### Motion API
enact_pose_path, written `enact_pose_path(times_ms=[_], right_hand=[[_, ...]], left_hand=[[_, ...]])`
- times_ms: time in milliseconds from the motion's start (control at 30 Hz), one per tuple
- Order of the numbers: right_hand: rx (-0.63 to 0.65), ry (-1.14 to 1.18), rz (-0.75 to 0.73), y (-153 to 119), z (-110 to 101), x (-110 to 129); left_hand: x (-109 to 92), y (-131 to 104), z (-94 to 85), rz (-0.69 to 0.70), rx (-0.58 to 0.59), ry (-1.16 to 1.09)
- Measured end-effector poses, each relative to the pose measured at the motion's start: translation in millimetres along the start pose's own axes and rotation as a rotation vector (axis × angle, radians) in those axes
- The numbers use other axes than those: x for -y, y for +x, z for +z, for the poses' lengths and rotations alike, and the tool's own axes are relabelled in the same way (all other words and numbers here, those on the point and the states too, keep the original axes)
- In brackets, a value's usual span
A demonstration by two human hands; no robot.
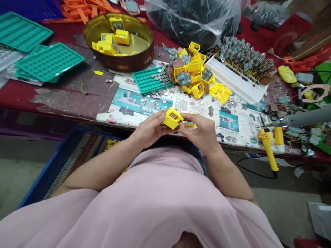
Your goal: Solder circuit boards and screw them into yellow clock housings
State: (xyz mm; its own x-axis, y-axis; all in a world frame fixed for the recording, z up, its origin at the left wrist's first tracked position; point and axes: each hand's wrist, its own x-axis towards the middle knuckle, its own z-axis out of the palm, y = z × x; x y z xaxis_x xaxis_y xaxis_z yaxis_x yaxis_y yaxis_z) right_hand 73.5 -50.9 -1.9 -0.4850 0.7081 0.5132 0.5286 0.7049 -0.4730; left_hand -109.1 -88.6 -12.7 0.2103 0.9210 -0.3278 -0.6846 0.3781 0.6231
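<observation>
A small yellow plastic case (171,119) with a row of tiny holes and a slot showing metal parts is held above the table's front edge. My left hand (152,129) grips it from the left, thumb on top. From the right, the fingertips of my right hand (200,130) are closed on its side. Part of another yellow piece (190,119) shows behind my right fingers. Beyond the hands lie loose button cells (155,98), a green tray (148,80) with more cells, and a pile of yellow cases (192,70).
A round tin (119,62) with yellow cases stands at the back left, near stacked green trays (51,62). White foam (234,81) holds wired parts. At right are a yellow-handled tool (270,151) and a grey pointed tool (305,117). A blue crate (49,162) sits below left.
</observation>
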Motion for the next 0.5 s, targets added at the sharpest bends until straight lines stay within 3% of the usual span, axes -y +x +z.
enact_pose_path(times_ms=[500], right_hand=[[0.071,0.073,0.093,-3.2,0.8,-4.1]], left_hand=[[-2.1,3.4,4.1,-0.118,-0.089,-0.063]])
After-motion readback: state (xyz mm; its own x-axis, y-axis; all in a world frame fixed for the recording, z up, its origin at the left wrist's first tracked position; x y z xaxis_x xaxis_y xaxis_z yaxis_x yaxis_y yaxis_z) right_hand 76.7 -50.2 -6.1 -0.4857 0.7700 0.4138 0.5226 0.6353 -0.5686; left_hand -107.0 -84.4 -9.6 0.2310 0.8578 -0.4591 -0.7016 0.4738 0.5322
